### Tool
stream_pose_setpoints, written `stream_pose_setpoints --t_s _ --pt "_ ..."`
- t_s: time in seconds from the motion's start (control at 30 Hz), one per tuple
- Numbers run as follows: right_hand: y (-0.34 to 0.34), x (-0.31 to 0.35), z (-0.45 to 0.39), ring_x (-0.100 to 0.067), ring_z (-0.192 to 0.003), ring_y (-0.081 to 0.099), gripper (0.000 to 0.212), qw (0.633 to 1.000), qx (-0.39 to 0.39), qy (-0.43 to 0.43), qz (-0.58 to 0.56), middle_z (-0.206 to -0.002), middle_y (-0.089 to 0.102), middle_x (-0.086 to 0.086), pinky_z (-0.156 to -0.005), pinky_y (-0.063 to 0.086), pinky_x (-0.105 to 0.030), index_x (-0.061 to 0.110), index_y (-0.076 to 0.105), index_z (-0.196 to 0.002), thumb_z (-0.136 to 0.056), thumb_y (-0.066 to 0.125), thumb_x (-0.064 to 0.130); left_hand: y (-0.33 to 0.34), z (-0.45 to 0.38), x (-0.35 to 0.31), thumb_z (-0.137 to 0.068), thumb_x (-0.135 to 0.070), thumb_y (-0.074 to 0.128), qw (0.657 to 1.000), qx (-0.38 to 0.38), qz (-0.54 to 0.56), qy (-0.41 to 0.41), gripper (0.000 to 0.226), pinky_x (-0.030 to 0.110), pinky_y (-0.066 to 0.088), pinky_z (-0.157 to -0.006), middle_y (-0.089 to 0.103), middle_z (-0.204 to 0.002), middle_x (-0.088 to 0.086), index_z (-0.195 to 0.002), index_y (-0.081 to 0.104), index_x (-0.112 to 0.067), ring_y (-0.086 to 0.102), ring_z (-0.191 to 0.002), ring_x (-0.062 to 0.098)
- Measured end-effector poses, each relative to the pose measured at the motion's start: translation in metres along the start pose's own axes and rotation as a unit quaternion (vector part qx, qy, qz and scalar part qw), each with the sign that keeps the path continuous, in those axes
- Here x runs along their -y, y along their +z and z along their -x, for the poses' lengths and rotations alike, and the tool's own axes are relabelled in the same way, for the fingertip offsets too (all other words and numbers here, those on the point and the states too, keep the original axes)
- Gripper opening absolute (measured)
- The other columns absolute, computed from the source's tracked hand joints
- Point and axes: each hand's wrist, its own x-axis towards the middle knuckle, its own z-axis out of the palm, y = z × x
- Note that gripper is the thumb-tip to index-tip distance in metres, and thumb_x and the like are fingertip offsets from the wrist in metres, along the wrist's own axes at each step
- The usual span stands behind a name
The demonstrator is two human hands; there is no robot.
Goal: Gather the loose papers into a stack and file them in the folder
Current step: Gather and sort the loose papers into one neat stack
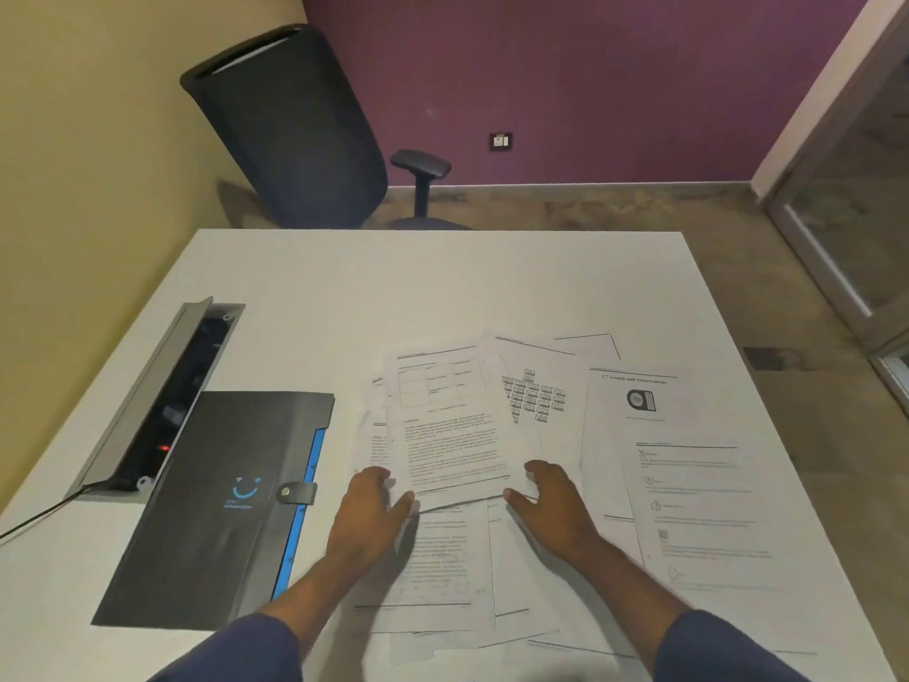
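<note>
A heading on the sheet at 3 o'clock [688, 484] reads roughly "2.7 Awards and Achievements"; the rest of its print is too small to read. The dark folder [221, 504] at 9 o'clock lies closed by a snap tab, with a blue smile logo on its cover, small illegible words beneath it, and a blue edge along its right side. The loose papers [531, 406] fan out unevenly across the centre of the white table [319, 287], whose far half at 12 o'clock lies bare. The left hand [370, 509] and right hand [551, 499] each pinch a lower corner of the top sheet [450, 435], thumbs on top, fingers curled at its side edges. An open metal cable tray [147, 396] sits at 10 o'clock; a mesh-backed office chair [295, 135] stands beyond the far edge
</note>
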Motion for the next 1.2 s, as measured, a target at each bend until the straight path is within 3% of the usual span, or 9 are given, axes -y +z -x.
stream_pose_setpoints --t_s 0.13,0.3,0.47,0.6,0.77,0.9,1.0,1.1,1.2 --pt "0.010 0.008 -0.022 -0.021 -0.125 0.052 0.057 0.999 -0.027 0.015 -0.029 -0.135 0.053 -0.008 -0.103 0.040 -0.030 0.008 0.049 -0.135 -0.087 0.068 0.030 0.013 -0.016 -0.009 -0.087 -0.032 0.072 0.996 -0.019 0.067 -0.060 0.056 0.026 0.039 -0.085 0.056 -0.119 0.005 -0.130 0.050 -0.003 0.056 -0.116 0.025" --pt "0.022 0.011 -0.038 -0.024 -0.119 0.053 0.051 0.998 -0.055 0.023 -0.015 -0.125 0.058 -0.008 -0.104 0.043 -0.034 0.006 0.057 -0.125 -0.081 0.074 0.024 0.017 -0.033 -0.018 -0.083 -0.020 0.078 0.984 -0.022 0.126 -0.123 0.072 0.035 0.049 -0.095 0.053 -0.133 0.015 -0.141 0.040 -0.001 0.054 -0.120 0.029" --pt "0.031 0.008 -0.043 -0.023 -0.116 0.044 0.045 0.998 -0.057 0.026 0.020 -0.115 0.055 0.000 -0.099 0.041 -0.032 0.016 0.058 -0.118 -0.078 0.075 0.025 0.020 -0.045 -0.023 -0.083 -0.026 0.078 0.980 -0.017 0.126 -0.155 0.069 0.040 0.051 -0.099 0.061 -0.129 0.014 -0.138 0.044 -0.003 0.061 -0.116 0.030" --pt "0.028 0.006 -0.045 -0.017 -0.108 0.050 0.043 0.996 -0.081 0.026 -0.011 -0.111 0.049 0.005 -0.092 0.041 -0.027 0.017 0.057 -0.117 -0.078 0.075 0.021 0.017 -0.046 -0.024 -0.092 -0.024 0.069 0.981 0.017 0.146 -0.130 0.033 0.041 0.056 -0.093 0.073 -0.118 0.008 -0.121 0.067 -0.007 0.068 -0.103 0.026" --pt "0.020 0.006 -0.046 -0.014 -0.102 0.053 0.050 0.978 -0.107 0.107 -0.146 -0.112 0.056 0.002 -0.085 0.040 -0.026 0.016 0.050 -0.121 -0.079 0.076 0.020 0.003 -0.034 -0.011 -0.095 -0.021 0.065 0.985 0.093 0.117 -0.082 0.029 0.040 0.057 -0.090 0.074 -0.113 0.009 -0.121 0.069 -0.008 0.069 -0.101 0.026" --pt "0.022 0.005 -0.040 -0.021 -0.099 0.064 0.035 0.974 -0.075 0.120 -0.179 -0.111 0.067 -0.002 -0.086 0.052 -0.034 0.015 0.054 -0.114 -0.083 0.070 0.008 0.004 -0.016 0.007 -0.092 -0.025 0.068 0.985 0.135 0.087 -0.060 0.027 0.033 0.058 -0.086 0.075 -0.110 0.001 -0.116 0.072 -0.011 0.070 -0.098 0.019" --pt "0.026 0.006 -0.030 -0.025 -0.105 0.065 0.028 0.982 -0.062 0.104 -0.146 -0.115 0.069 -0.006 -0.095 0.053 -0.040 0.009 0.059 -0.116 -0.088 0.063 0.003 0.005 -0.005 0.016 -0.087 -0.040 0.070 0.997 0.037 0.017 -0.059 0.024 0.025 0.051 -0.071 0.069 -0.093 -0.006 -0.098 0.070 -0.018 0.064 -0.085 0.013" --pt "0.027 0.006 -0.018 -0.026 -0.108 0.064 0.029 0.984 -0.064 0.098 -0.131 -0.118 0.068 -0.007 -0.096 0.053 -0.038 0.007 0.060 -0.122 -0.092 0.059 0.004 0.001 -0.003 0.025 -0.082 -0.047 0.072 0.987 -0.109 -0.081 -0.082 0.045 0.037 0.052 -0.084 0.062 -0.114 0.000 -0.116 0.063 -0.019 0.059 -0.103 0.019" --pt "0.026 0.006 -0.009 -0.028 -0.110 0.063 0.031 0.986 -0.071 0.093 -0.121 -0.120 0.068 -0.008 -0.096 0.051 -0.036 0.005 0.060 -0.125 -0.094 0.057 0.005 -0.002 -0.004 0.031 -0.081 -0.037 0.077 0.987 -0.085 -0.052 -0.123 0.048 0.037 0.055 -0.077 0.059 -0.115 0.002 -0.117 0.053 -0.018 0.062 -0.100 0.020"
